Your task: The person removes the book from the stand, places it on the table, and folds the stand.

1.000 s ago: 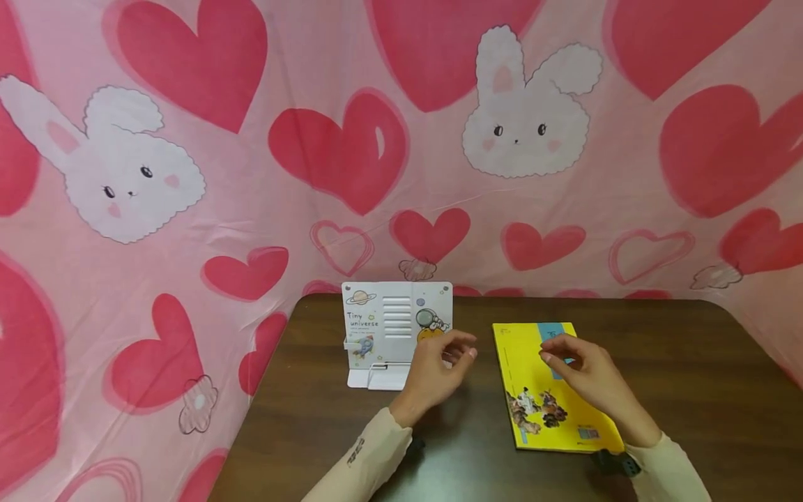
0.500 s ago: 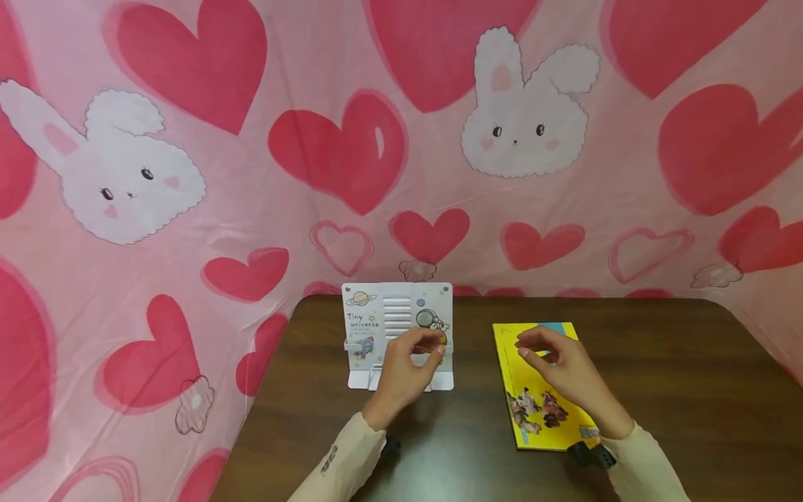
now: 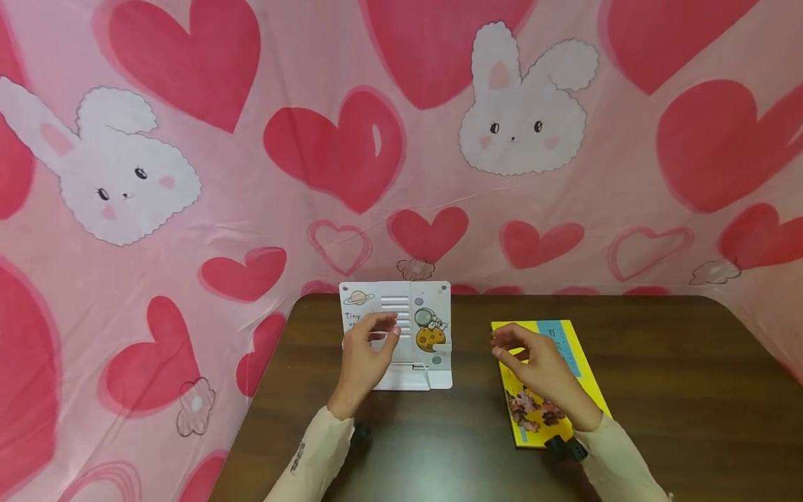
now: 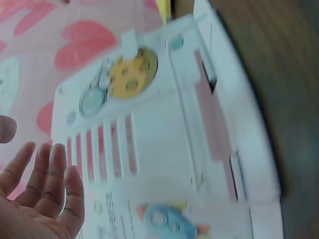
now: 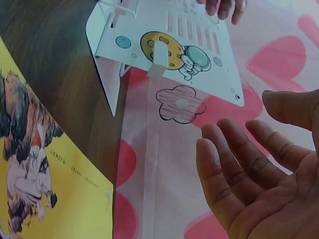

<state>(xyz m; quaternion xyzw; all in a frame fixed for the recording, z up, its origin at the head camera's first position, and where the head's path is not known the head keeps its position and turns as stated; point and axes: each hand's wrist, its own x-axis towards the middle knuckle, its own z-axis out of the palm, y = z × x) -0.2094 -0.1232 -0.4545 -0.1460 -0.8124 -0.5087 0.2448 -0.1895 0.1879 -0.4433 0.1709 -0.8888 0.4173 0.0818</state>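
Observation:
A white book stand (image 3: 398, 348) with planet, astronaut and rocket drawings stands upright near the back of the table. My left hand (image 3: 364, 359) hovers in front of its left half, fingers loosely bent and holding nothing; the left wrist view shows the slotted panel (image 4: 159, 134) just beyond the fingertips. To the right, a yellow book (image 3: 580, 348) with a blue strip lies flat. Over its left part floats my right hand (image 3: 536, 366), relaxed and holding nothing, hiding some of the cover. In the right wrist view this hand (image 5: 264, 174) has its fingers spread apart from the stand.
The dark wooden table (image 3: 690, 390) carries both things. Behind it hangs a pink curtain (image 3: 433, 160) printed with hearts and rabbits, close to the table's back edge. A dark strap (image 3: 567, 448) sits on the right wrist.
Both hands have drifted left: the left hand from the stand's right edge across to its left half, the right hand toward the book's left edge. Stand and book keep their places.

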